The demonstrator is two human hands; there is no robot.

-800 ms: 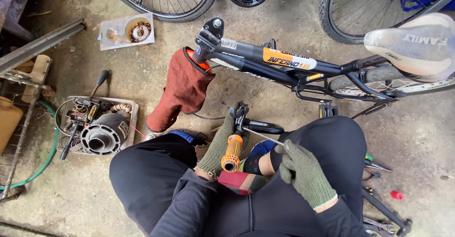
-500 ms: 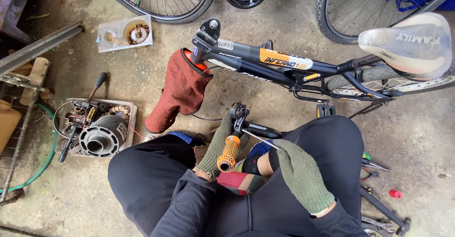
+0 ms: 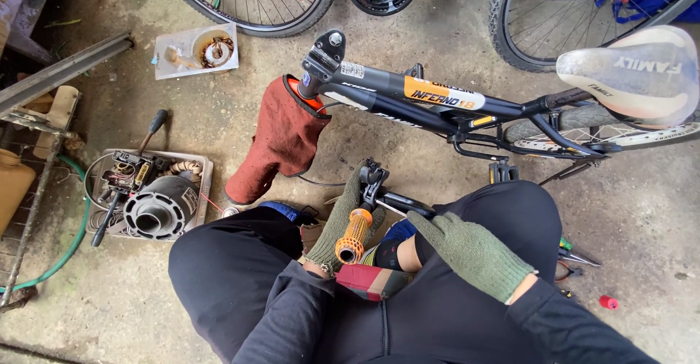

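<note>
While the handlebar with its orange grip [image 3: 353, 236] is lying across the person's lap, between the knees, the left hand [image 3: 343, 217], in a green knit glove, is wrapping around the bar just above the grip, fingers curled and pressing on it near the black brake lever clamp [image 3: 372, 177]. The right hand [image 3: 472, 253], gloved the same, is resting flat on the right thigh, fingers stretched out and spread, gripping nothing, its fingertips pointing toward the bar. Just beyond the knees a black bicycle frame [image 3: 430, 102] is lying on the concrete floor [image 3: 131, 306], a red cloth [image 3: 281, 142] hanging from its head tube and a white saddle [image 3: 633, 72] sitting at the right. To the left, a tray holding a black motor part [image 3: 157, 212] and tools is sitting on the floor. Bicycle wheels [image 3: 248, 0] are standing along the top edge.
</note>
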